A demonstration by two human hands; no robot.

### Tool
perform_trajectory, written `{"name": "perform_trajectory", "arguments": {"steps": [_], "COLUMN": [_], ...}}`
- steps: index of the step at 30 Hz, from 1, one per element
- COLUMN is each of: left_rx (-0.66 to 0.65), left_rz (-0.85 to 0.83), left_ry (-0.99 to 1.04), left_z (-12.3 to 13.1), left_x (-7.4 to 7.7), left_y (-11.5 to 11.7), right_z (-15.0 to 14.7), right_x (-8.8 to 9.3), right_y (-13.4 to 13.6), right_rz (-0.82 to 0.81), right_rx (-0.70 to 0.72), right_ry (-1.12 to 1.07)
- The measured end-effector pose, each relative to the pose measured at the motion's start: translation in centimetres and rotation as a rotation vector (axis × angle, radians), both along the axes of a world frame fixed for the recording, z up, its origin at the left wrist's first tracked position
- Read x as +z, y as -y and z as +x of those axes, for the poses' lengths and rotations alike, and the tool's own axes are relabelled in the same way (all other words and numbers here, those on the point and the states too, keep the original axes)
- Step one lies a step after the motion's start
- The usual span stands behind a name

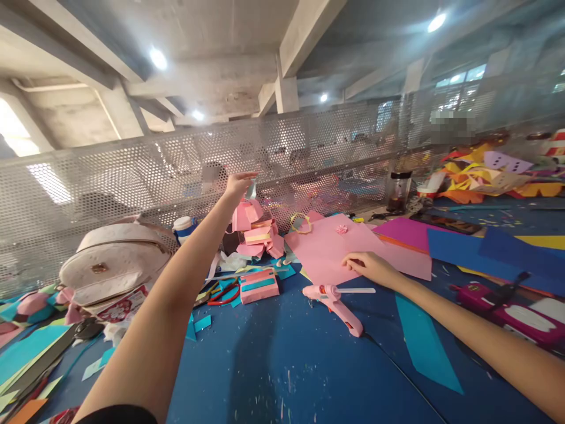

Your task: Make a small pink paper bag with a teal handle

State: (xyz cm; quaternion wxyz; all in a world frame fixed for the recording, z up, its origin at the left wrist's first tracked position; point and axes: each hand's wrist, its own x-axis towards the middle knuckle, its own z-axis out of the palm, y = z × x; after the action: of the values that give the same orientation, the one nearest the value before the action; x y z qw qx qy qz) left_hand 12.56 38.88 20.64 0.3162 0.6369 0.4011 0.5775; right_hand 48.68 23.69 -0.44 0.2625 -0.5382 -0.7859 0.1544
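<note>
Over by the perforated metal screen point(309, 141) at the back of the blue worktop point(282, 365), the left hand point(237, 184) is reaching up and out, its grip pinched narrow on a small pale strip point(251, 189) that is hanging just above the pink paper model point(256, 229); the model is standing near the screen, already built up in several folded pink tiers with yellow and orange bands, so the bulk of the making looks done to me and it is the topmost piece that is being dealt with; whether that strip is touching the model I cannot tell from here. The right hand point(369, 266) is lying flat, fingers spread loosely and holding nothing, pressing on the near edge of the big pink sheet point(335, 247); just in front of it the pink glue gun point(335, 300) is resting on its stand, untouched; a striped pink box point(258, 285) is sitting finished beside red-handled scissors point(225, 294); scraps are lying everywhere, and a white bag point(112, 259) is sitting off to the left.
</note>
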Motion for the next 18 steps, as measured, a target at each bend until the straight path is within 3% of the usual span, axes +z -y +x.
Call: {"name": "perform_trajectory", "arguments": {"steps": [11, 18], "left_rx": [0.111, 0.113], "left_rz": [0.063, 0.036], "left_ry": [-0.226, -0.524], "left_z": [0.0, -0.1], "left_x": [-1.8, -2.8], "left_y": [-1.4, -1.2], "right_z": [0.0, -0.2], "right_x": [-0.1, 0.4], "right_y": [0.0, 0.4], "right_rz": [0.005, -0.02], "right_rx": [-0.004, -0.018], "right_ry": [0.034, 0.03]}}
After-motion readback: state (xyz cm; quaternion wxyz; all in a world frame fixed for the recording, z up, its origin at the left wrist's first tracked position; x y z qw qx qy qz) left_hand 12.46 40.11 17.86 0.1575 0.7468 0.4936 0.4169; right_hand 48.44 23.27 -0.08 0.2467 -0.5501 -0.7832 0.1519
